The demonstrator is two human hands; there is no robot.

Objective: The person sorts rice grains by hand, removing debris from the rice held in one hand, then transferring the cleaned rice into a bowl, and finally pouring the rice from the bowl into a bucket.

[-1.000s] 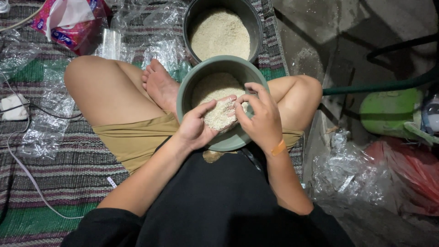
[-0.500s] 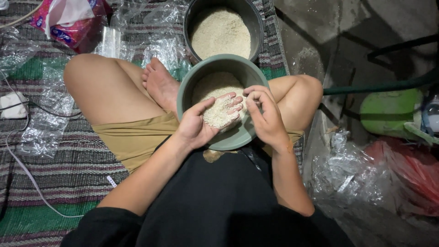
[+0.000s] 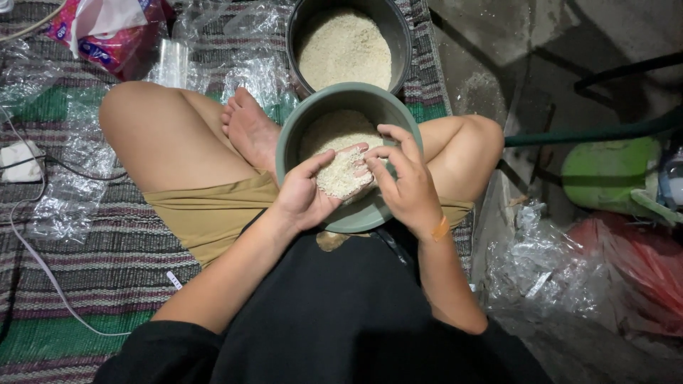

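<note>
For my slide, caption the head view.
Left hand cups rice over green bowl; right hand touches it.

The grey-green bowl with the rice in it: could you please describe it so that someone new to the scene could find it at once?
Start from the person's crossed legs on the striped mat. The grey-green bowl rests in the lap, with the left hand cupping rice over it and the right hand alongside. Unlike the dark pot of rice just beyond it, this one is paler and lies between the knees.
</note>
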